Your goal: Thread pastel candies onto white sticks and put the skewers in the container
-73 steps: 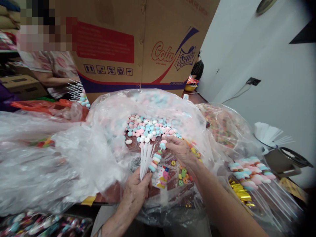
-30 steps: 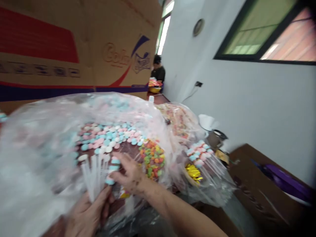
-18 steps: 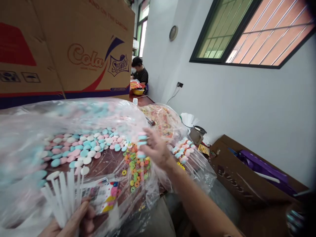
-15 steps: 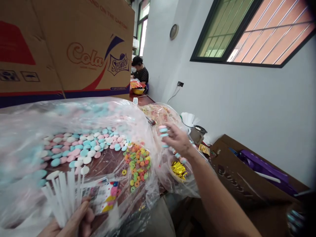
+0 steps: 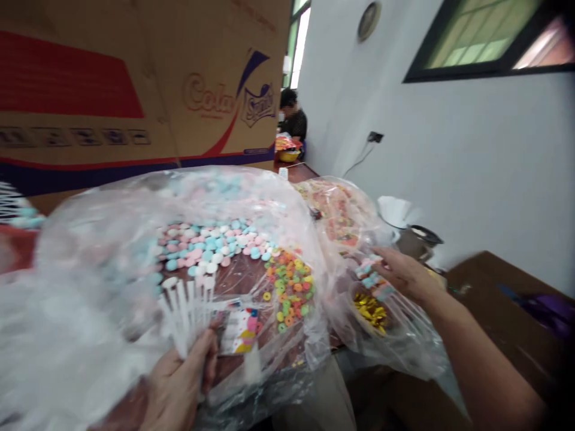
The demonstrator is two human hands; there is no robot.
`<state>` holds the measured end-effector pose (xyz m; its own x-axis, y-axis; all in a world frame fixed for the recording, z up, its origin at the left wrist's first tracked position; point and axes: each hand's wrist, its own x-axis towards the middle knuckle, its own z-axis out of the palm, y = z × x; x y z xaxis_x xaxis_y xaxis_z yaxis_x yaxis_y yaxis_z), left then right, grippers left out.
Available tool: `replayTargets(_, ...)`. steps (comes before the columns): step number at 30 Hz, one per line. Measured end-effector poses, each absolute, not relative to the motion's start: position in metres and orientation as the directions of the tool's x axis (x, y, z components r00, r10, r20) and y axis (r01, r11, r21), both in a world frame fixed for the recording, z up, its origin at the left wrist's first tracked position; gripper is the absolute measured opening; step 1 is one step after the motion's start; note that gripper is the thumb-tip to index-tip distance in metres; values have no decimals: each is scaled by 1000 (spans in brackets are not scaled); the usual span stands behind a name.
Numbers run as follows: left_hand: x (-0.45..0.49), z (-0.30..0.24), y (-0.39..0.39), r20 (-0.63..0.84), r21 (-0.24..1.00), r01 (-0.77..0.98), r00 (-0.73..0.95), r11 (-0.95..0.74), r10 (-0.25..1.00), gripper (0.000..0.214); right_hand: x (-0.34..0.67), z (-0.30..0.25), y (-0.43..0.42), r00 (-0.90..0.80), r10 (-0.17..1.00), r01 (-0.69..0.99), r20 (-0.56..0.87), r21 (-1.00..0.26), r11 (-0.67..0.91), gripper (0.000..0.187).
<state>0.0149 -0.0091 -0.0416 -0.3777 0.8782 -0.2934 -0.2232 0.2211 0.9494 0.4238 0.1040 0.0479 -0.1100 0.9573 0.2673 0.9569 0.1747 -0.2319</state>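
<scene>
My left hand is closed around a fan of white sticks, some with flat round tops. Just right of it lies a printed packet in white, pink and yellow. My right hand, a little blurred, has its fingers stretched out at a row of pink, white and blue candies on sticks, with the fingertips at the upper candies. Below those candies sits a bowl of gold twist ties. Pastel round candies and colourful ring candies lie on clear plastic in front of me.
A large cardboard carton stands behind the candies. A plastic bag of more ring candies lies at the back right, near a dark pot and white paper. A brown box is at right. Another person sits far back.
My right hand has lowered the stack of pink, white and blue candies to the row beside the gold ties, and its fingers have straightened. The view has turned left. My left hand keeps its sticks.
</scene>
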Motion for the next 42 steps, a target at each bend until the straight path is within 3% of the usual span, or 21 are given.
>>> replayTargets(2, 16, -40, -10, -314, 942, -229, -351, 245, 882, 55, 395, 54, 101, -139, 906, 936, 400, -246, 253, 35)
replayTargets(5, 14, -43, -13, -287, 949, -218, -291, 229, 913, 54, 328, 58, 90, -181, 862, 831, 473, -395, 391, 32)
replayTargets(7, 12, -45, -15, -259, 955, -216, -274, 203, 926, 54, 274, 54, 79, -274, 869, 718, 413, -514, 470, 25)
replayTargets(9, 11, -48, -15, -245, 958, -214, -272, 190, 931, 55, 225, 48, 71, -431, 870, 591, 239, -653, 473, 24)
replayTargets(14, 13, -57, -11, -257, 955, -219, -272, 201, 927, 54, 148, 30, 64, -536, 843, 359, -45, -916, 179, 14)
replayTargets(17, 14, -55, -12, -269, 950, -234, -288, 205, 919, 49, 134, 19, 65, -569, 810, 265, -142, -964, 17, 19)
replayTargets(19, 15, -50, -13, -270, 947, -257, -301, 195, 915, 46, 133, 13, 68, -565, 811, 246, -151, -969, -10, 20)
replayTargets(23, 17, -44, -14, -268, 932, -335, -379, 139, 886, 44, 140, 12, 87, -632, 769, 280, -96, -954, 111, 19)
replayTargets(26, 16, -44, -13, -278, 927, -349, -404, 134, 871, 43, 137, 19, 113, -586, 810, 345, 38, -892, 291, 17)
replayTargets(28, 15, -45, -13, -269, 930, -349, -425, 117, 864, 44, 126, 21, 129, -562, 810, 475, 168, -736, 483, 23)
replayTargets(30, 15, -45, -12, -267, 932, -344, -431, 116, 862, 46, 108, 18, 141, -662, 715, 565, 222, -479, 672, 31)
replayTargets(32, 15, -45, -11, -265, 934, -336, -438, 117, 859, 46, 92, 10, 147, -797, 572, 530, 194, -230, 817, 36)
replayTargets(34, 15, -45, -10, -258, 937, -330, -436, 114, 862, 47, 83, 1, 149, -875, 458, 452, 155, -77, 889, 34)
replayTargets(37, 15, -46, -9, -256, 937, -333, -435, 110, 864, 47, 94, -6, 154, -893, 433, 433, 126, -29, 901, 28)
replayTargets(42, 16, -44, -9, -282, 925, -358, -431, 124, 857, 42, 147, 2, 169, -879, 472, 460, 61, -147, 876, 29)
